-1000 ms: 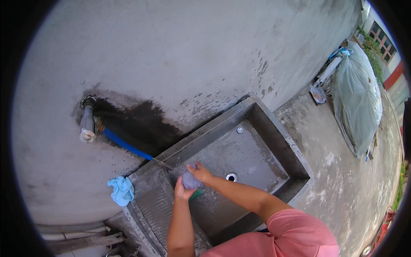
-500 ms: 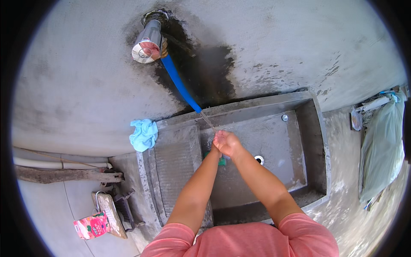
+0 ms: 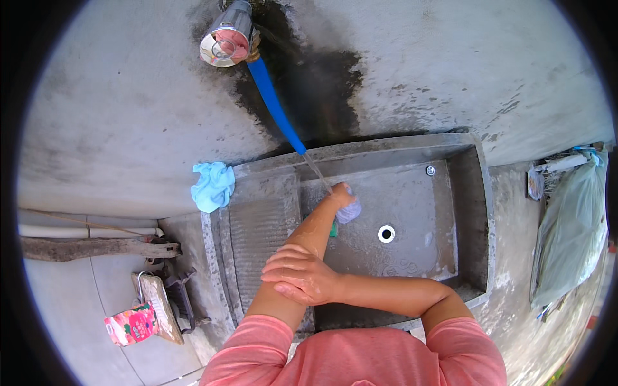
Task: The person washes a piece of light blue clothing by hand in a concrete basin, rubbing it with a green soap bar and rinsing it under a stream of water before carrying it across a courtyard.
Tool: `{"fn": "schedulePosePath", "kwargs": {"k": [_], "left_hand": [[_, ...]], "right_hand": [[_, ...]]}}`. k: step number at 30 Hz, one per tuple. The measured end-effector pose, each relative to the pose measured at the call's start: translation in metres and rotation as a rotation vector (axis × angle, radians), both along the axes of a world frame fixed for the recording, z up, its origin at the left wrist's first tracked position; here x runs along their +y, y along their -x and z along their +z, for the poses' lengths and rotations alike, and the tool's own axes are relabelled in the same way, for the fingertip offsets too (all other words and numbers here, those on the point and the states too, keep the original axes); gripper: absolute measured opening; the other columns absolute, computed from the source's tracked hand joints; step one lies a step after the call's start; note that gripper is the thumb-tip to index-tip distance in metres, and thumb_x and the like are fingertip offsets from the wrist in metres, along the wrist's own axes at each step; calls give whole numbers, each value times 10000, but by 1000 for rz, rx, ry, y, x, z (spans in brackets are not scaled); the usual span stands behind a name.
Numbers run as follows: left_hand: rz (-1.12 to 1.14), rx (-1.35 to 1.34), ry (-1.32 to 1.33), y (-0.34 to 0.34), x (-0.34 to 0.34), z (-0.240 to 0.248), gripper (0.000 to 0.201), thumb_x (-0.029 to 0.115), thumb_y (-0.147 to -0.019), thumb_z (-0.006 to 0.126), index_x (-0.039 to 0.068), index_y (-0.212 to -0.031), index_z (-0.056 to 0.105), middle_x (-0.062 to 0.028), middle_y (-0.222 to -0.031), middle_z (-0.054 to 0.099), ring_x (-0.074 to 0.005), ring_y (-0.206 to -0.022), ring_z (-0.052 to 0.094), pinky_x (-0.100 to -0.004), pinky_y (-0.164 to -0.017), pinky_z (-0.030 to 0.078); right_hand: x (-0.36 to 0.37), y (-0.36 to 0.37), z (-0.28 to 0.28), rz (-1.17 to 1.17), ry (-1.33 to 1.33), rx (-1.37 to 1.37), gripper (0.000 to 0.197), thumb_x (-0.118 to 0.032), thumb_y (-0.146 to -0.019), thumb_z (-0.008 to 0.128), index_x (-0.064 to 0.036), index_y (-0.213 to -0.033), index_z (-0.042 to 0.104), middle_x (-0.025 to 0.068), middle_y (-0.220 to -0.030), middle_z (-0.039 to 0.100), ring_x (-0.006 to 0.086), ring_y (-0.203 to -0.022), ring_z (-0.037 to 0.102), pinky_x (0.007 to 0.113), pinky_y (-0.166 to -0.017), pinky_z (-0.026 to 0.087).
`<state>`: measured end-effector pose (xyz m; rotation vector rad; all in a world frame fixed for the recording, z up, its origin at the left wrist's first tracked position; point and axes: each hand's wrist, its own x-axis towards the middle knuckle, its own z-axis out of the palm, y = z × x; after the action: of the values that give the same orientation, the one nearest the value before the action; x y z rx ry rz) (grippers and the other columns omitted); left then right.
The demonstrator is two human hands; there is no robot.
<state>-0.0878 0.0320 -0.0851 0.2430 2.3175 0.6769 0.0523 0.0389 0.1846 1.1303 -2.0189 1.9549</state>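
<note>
My left hand (image 3: 341, 193) is low over the basin, its fingers closed on a bunched lavender cloth (image 3: 349, 210). Its exact kind is hard to make out. Water from the blue hose (image 3: 277, 109) runs down onto this hand and wrist. Across my wet left forearm lies my right hand (image 3: 301, 275), its fingers wrapped over the skin below the elbow. A small green thing (image 3: 333, 229) shows partly beside the left forearm, mostly hidden by it.
The grey concrete sink (image 3: 486, 212) has a ribbed washboard (image 3: 261, 212) on its left and a drain (image 3: 386, 233). A light-blue cloth (image 3: 213, 186) hangs on its corner. Above is a chrome tap (image 3: 226, 40). A pink packet (image 3: 131, 325) lies lower left; plastic sheeting (image 3: 566, 231) stands right.
My right hand has left the stream and moved back onto my left forearm. The left hand stays near the water, and the lavender cloth now shows more fully. The view has shifted slightly.
</note>
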Motion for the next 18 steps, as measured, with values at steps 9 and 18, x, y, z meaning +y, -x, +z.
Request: {"fn": "schedulePosePath", "kwargs": {"k": [9,18], "left_hand": [[677,-501,-392,-23,-10,92,270,245,-829,510,54,-1019,528,-94,-980,576,-251,-882,578,-423,-808,453],[1359,73,-689,-61,-70,-15,489,351,-848,448,-39,-1144,466,-178,-1142,520,-286,-1084,469,-356,-941,333]], "right_hand": [[98,49,-195,-1041,-831,-230,593,-406,-779,576,10,-1182,450,215,-1081,521,344,-1059,467,434,-964,297],[71,53,-170,-674,-612,-716,588,-278,-690,704,18,-1125,444,256,-1042,511,385,-951,520,385,-831,435]]}}
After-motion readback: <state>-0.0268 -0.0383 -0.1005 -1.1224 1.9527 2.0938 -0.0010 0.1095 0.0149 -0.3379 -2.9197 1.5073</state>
